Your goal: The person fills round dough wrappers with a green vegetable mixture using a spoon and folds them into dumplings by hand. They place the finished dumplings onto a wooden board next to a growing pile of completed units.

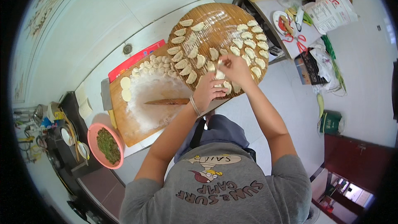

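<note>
Pinching a pale dumpling (219, 63), by the look of it, with the right hand (235, 68), thumb and fingertips drawn together, partly hidden; holding the left hand (205, 93) just beside, fingers loosely spread and part open, with no hold to be made out; working over the near part of a round tray (215, 25), among rows of folded dumplings (200, 61); probably sealing or setting down one piece; next, calling for a gentle release and a lift straight up, without brushing close neighbours; finding open room toward the far middle of the tray, little along the crowded right side; minding the near rim, close by the left hand; leftward, meeting a rolling pin (166, 101) on the floured board (124, 130), then a cleaver (106, 95) along the left edge, and a pink bowl (92, 141) of green filling (107, 146) near the corner.
</note>
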Motion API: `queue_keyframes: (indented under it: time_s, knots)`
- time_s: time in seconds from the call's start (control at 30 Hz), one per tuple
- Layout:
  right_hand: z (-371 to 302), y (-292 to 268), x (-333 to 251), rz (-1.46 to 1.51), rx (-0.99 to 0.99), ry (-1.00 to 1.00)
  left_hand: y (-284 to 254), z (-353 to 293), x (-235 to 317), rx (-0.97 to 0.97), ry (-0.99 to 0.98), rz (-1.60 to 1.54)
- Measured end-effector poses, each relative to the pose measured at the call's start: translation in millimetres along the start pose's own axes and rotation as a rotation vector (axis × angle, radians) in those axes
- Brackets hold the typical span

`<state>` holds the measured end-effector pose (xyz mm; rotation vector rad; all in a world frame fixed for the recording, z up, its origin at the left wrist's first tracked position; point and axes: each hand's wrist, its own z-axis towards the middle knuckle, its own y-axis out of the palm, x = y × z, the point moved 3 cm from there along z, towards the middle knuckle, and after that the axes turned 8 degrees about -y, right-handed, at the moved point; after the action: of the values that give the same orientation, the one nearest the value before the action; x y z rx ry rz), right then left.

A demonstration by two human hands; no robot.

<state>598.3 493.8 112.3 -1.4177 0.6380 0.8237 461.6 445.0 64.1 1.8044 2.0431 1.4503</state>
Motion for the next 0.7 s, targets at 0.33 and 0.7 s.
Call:
queue_keyframes:
  time_s: [0.33,0.7]
  knots:
    - [140,88,82,-0.459,-0.094,0.113,-60,-11,8,0.282,0.096,-0.197]
    - [84,97,-2,-0.346,0.076,-0.299,-200,-65,-25,0.742,0.211,-0.114]
